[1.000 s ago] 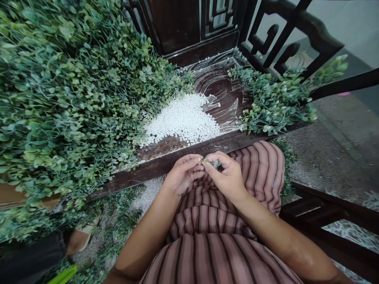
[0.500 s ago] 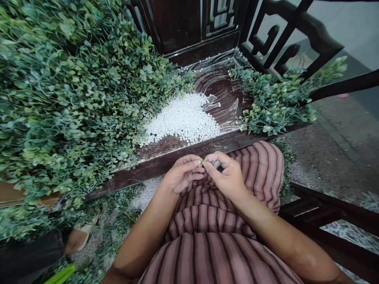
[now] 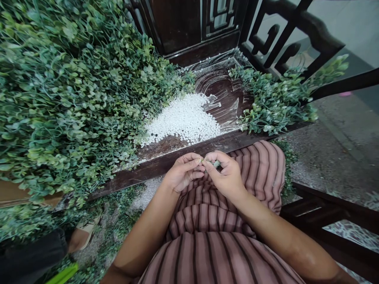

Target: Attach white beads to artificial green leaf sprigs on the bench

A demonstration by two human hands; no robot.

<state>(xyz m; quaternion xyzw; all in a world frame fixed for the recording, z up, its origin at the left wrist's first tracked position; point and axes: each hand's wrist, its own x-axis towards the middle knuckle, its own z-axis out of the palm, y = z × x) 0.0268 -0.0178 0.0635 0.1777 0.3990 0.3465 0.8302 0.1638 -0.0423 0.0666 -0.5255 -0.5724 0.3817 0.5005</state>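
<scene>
In front of my lap, my left hand point(image 3: 186, 170) and my right hand point(image 3: 225, 172) meet fingertip to fingertip. Thumb and index finger of the right one pinch a small sprig of artificial greenery point(image 3: 216, 163), its leaves showing between the fingers. My left thumb and index finger are pressed together at the sprig's stem tip, on what looks like a tiny white bead, mostly hidden. Just beyond the hands, a heap of small white beads point(image 3: 186, 118) is spread on the dark wooden bench seat point(image 3: 225, 96).
Piled artificial foliage point(image 3: 89, 98) covers the bench's left side. A smaller bunch of sprigs with white tips point(image 3: 269, 102) lies on the right by the carved armrest point(image 3: 275, 43). Another person's foot point(image 3: 79, 238) is at lower left, near greenery on the floor.
My hands stay together in nearly the same place, with only a slight shift of the fingers. The view has moved very little.
</scene>
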